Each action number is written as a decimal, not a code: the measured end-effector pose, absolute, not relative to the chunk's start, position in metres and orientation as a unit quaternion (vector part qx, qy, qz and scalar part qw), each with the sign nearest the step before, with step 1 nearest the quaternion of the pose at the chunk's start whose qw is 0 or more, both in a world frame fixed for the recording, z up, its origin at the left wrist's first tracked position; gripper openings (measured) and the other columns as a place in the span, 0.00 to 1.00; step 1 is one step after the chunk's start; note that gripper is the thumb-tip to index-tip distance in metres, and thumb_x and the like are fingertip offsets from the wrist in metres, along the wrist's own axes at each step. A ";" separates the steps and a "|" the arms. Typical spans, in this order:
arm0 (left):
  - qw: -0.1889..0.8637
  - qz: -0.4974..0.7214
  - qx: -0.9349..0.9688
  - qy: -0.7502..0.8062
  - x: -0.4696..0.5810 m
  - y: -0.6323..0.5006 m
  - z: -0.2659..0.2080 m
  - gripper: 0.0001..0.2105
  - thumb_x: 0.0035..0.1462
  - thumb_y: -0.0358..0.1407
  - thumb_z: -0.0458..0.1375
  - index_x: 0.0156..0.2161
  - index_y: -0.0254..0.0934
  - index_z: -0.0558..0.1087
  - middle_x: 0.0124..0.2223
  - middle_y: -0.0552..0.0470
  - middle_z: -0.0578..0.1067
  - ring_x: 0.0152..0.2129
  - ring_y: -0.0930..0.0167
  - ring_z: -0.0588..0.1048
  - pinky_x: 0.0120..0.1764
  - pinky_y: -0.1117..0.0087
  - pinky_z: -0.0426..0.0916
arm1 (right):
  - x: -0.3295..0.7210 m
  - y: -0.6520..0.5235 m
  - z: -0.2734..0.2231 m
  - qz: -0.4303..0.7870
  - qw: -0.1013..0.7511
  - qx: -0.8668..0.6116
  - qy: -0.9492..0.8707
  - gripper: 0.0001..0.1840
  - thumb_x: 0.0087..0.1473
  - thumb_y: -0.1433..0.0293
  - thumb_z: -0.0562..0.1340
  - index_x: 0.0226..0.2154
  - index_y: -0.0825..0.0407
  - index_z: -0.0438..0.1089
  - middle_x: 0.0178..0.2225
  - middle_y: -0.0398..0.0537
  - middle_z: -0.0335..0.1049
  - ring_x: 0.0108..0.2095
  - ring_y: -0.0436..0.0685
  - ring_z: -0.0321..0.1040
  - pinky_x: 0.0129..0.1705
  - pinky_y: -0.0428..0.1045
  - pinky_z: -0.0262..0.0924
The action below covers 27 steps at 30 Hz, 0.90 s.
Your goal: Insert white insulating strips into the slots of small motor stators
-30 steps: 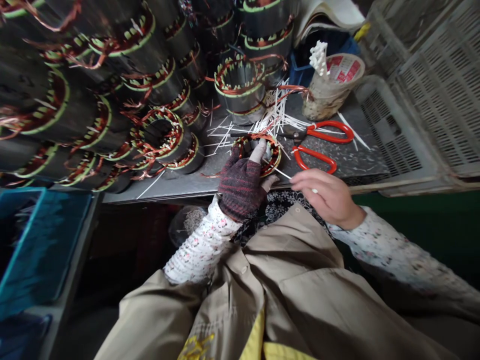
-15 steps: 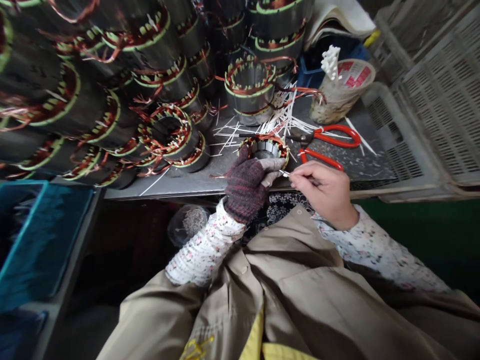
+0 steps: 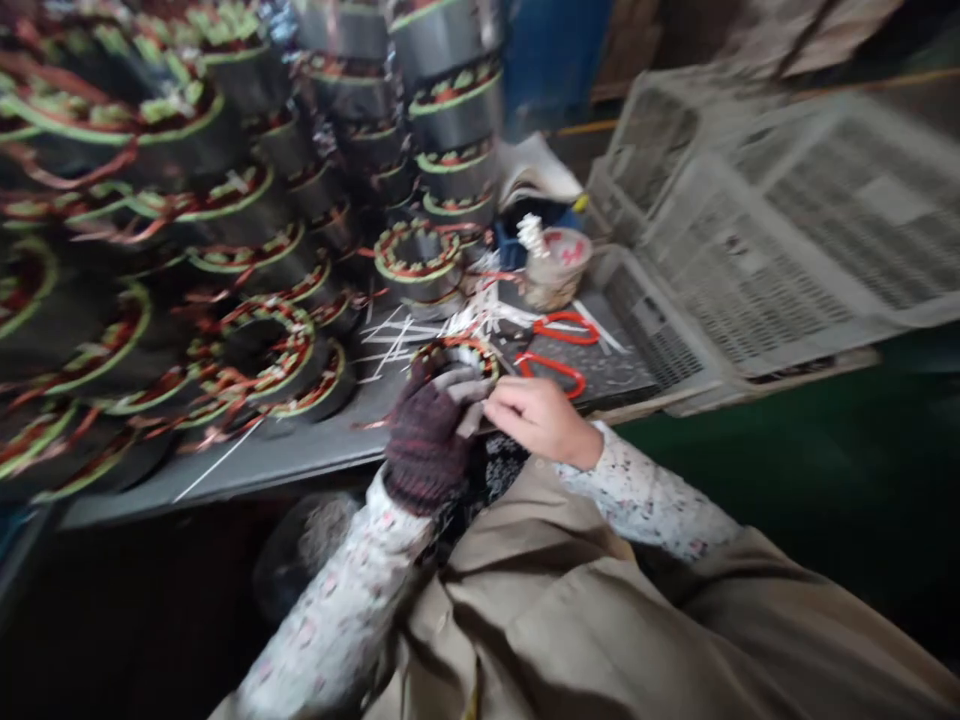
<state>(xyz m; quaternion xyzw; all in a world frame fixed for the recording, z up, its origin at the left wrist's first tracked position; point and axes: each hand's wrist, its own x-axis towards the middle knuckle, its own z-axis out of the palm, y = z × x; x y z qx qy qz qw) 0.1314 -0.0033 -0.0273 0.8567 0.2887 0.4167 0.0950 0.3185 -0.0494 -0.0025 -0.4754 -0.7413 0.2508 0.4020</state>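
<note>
My left hand [image 3: 427, 430], in a dark knitted glove with pale fingertips, grips the near left rim of a motor stator [image 3: 491, 361] at the bench's front edge. Copper windings and a green-yellow rim show on this stator; the glove covers much of it. Bare and closed in a pinch, my right hand [image 3: 541, 412] is at the stator's near right side, close to the left fingertips. Its fingers pinch a thin white cable tie, now almost hidden by the fingers and blur. Red-handled cutters [image 3: 553, 372] lie just beyond my right hand.
Many wound stators [image 3: 259, 350] are stacked on the left. Loose white cable ties [image 3: 390, 335] lie behind the held stator. A tub [image 3: 555, 270] with white ties stands by grey plastic crates [image 3: 780, 260]. Under the bench edge is a round bowl [image 3: 322, 535] of small pale bits.
The view has swung, so the bench and hands appear further left and lower, and more crates show. My left hand stays on the stator; my right hand is closer to it, still pinching.
</note>
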 end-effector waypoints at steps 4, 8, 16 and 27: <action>0.063 0.420 0.852 0.306 0.132 -0.001 -0.029 0.12 0.67 0.34 0.56 0.53 0.47 0.73 0.54 0.49 0.81 0.54 0.61 0.79 0.63 0.45 0.72 | 0.325 -0.052 0.015 0.355 0.503 -0.391 -0.684 0.23 0.66 0.53 0.59 0.24 0.50 0.67 0.29 0.45 0.67 0.31 0.52 0.65 0.37 0.50 0.63; 0.033 0.382 0.866 0.320 0.127 -0.003 -0.032 0.06 0.64 0.36 0.57 0.45 0.44 0.73 0.53 0.45 0.80 0.53 0.57 0.79 0.61 0.43 0.73 | 0.321 -0.058 0.004 0.554 0.479 -0.317 -0.602 0.30 0.57 0.41 0.63 0.28 0.51 0.71 0.35 0.49 0.71 0.35 0.53 0.68 0.38 0.50 0.67; 0.011 0.401 0.855 0.329 0.142 -0.009 -0.033 0.04 0.63 0.33 0.60 0.41 0.47 0.72 0.40 0.53 0.80 0.40 0.58 0.82 0.54 0.39 0.77 | 0.324 -0.056 0.004 0.571 0.583 -0.365 -0.448 0.26 0.55 0.48 0.68 0.23 0.50 0.64 0.22 0.38 0.62 0.25 0.48 0.58 0.32 0.48 0.60; -0.144 0.208 0.924 0.286 0.099 -0.003 -0.009 0.14 0.61 0.28 0.54 0.48 0.40 0.77 0.43 0.45 0.82 0.45 0.57 0.79 0.57 0.45 0.73 | 0.298 -0.024 -0.021 0.143 0.469 -0.492 -0.720 0.13 0.59 0.58 0.68 0.31 0.49 0.73 0.55 0.56 0.75 0.55 0.66 0.68 0.58 0.64 0.61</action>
